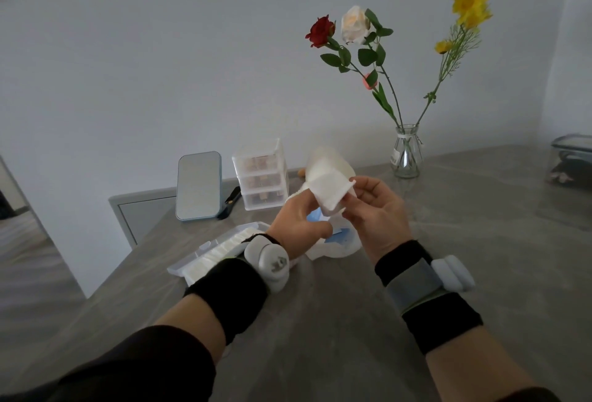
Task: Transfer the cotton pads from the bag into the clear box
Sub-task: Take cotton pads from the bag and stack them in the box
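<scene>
Head view: both hands are raised over a grey table (480,209), facing each other, with a stack of cotton pads (330,188) held between them. The left hand (298,222) grips the stack's lower left side with curled fingers. The right hand (376,209) pinches its right edge between thumb and fingertips, the other fingers loosely bent. The stack is off the table and tilts up and away toward the wall; whether the pale mass behind it is more of the same stack cannot be told.

Directly beneath the hands lies the bag (336,243), a crumpled clear wrapper with blue print, resting on the table and partly hidden by both palms. The clear box (205,257) sits on the table to the left of the left wrist, well below the held stack, with a row of white pads showing inside; its near end is covered by a grey device (269,262) strapped to that wrist. The right wrist carries a similar device (453,273) over a black band.

Further back stand 1 small mirror (198,185), 1 clear drawer unit (261,174) with 3 drawers, and a glass vase (406,153) holding flowers. A lidded container (571,158) sits at the far right edge.
</scene>
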`<state>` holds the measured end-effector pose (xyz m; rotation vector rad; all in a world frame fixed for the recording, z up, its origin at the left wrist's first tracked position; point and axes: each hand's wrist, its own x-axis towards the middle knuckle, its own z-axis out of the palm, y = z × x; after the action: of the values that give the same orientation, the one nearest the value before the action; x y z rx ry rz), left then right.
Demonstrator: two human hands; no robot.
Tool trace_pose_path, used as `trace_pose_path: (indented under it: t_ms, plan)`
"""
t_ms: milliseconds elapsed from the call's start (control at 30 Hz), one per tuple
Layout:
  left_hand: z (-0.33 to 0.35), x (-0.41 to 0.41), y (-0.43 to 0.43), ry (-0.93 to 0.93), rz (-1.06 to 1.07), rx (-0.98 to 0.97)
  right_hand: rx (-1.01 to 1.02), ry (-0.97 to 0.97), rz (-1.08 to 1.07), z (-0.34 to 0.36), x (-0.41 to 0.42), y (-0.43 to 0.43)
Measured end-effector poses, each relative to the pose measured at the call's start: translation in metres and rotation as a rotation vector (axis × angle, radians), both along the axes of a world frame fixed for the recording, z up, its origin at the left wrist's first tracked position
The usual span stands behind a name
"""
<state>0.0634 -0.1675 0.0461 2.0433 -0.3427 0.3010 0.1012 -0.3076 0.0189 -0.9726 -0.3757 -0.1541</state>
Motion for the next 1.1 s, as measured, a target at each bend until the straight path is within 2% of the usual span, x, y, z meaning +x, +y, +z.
trace_pose_path:
  t_ms: [100, 300, 600, 800, 900, 1000, 1100]
  plan:
    - [-0.001, 0.000, -0.004, -0.005, -0.028, -0.158, 0.042, 0.036, -0.004, 0.000, -0.001, 0.003]
    - [0.000, 0.003, -0.015, -0.035, 0.154, -0.355, -0.041, 0.013, -0.007, -0.003, -0.003, 0.006]
    - [0.006, 0.003, -0.015, 0.115, 0.147, -0.634, -0.225, -0.103, -0.056, -0.007, 0.001, 0.006]
    - [0.008, 0.003, -0.017, 0.159, 0.106, -0.870, -0.170, -0.050, -0.056, -0.005, -0.001, 0.011]
    - [0.010, 0.002, -0.021, 0.175, 0.035, -0.912, -0.218, 0.024, -0.029, -0.009, -0.003, 0.016]
    - [0.011, 0.003, -0.023, 0.186, -0.009, -0.909, -0.319, -0.024, -0.053, -0.010, -0.004, 0.017]
    - [0.012, 0.003, -0.024, 0.208, -0.022, -0.878, -0.279, -0.052, -0.021, -0.010, -0.004, 0.015]
